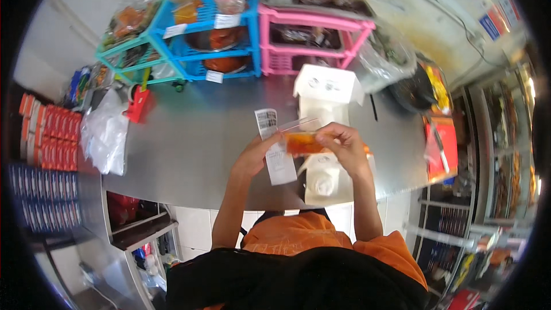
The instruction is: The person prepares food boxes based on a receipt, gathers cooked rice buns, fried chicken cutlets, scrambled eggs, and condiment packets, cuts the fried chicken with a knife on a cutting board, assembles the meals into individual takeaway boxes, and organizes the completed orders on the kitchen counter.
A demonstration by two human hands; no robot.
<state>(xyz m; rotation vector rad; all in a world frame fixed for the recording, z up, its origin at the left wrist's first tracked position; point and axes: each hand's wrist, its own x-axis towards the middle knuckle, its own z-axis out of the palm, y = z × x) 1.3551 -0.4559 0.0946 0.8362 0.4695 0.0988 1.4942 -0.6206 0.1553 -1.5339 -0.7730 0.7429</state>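
Between my two hands I hold a small clear plastic bag (301,143) with orange-red contents, above a steel table. My left hand (254,155) pinches its left end, and my right hand (346,146) grips its right side. Beneath my left hand is a long printed paper slip (282,170); whether the fingers hold it too, I cannot tell. An open white cardboard box (327,79) stands beyond my hands, its lid raised. Nearer my body, partly under my right hand, lies another open white box (335,193) with something white in it.
Blue (211,56), green (129,62) and pink plastic racks (316,49) with bagged food stand along the back. A red tape dispenser (137,105) and white plastic bags (105,133) are at the left. On the right are a black pen (373,107), a black bag (413,92) and a red folder (447,144).
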